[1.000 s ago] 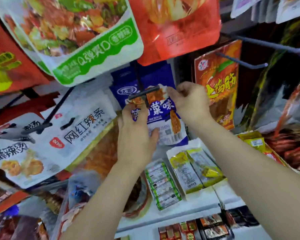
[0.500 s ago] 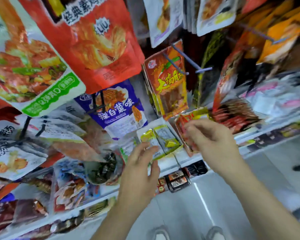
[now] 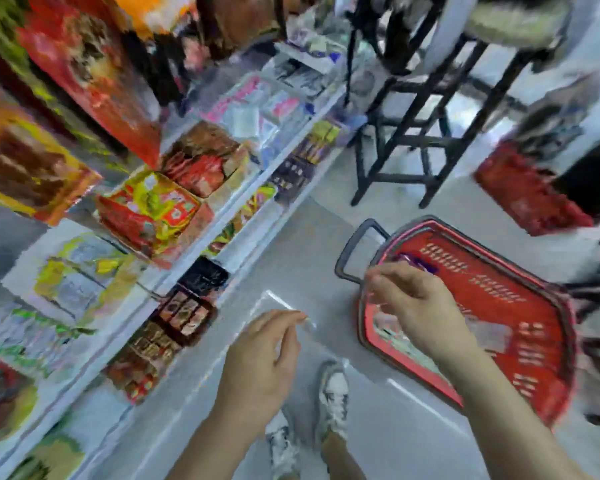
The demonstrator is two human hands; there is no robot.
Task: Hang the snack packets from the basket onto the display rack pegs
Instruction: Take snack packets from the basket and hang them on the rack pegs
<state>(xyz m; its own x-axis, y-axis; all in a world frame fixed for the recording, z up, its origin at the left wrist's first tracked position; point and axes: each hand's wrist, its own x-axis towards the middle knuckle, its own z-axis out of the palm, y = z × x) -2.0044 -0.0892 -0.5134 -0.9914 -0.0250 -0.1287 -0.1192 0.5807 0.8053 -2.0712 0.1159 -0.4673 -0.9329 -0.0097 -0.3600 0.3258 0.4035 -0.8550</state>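
Both hands are empty, fingers loosely apart: my right hand (image 3: 418,306) hovers over the red basket (image 3: 520,306) on the floor, left hand (image 3: 267,358) beside it. Blurred packets (image 3: 395,337) lie inside; I judge a hasty grab could crumple one.

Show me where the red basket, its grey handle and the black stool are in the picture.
red basket (image 3: 499,289), head view, on its perforated bottom.
grey handle (image 3: 352,245), head view, on the left side bar.
black stool (image 3: 413,140), head view, on a crossbar between the legs.
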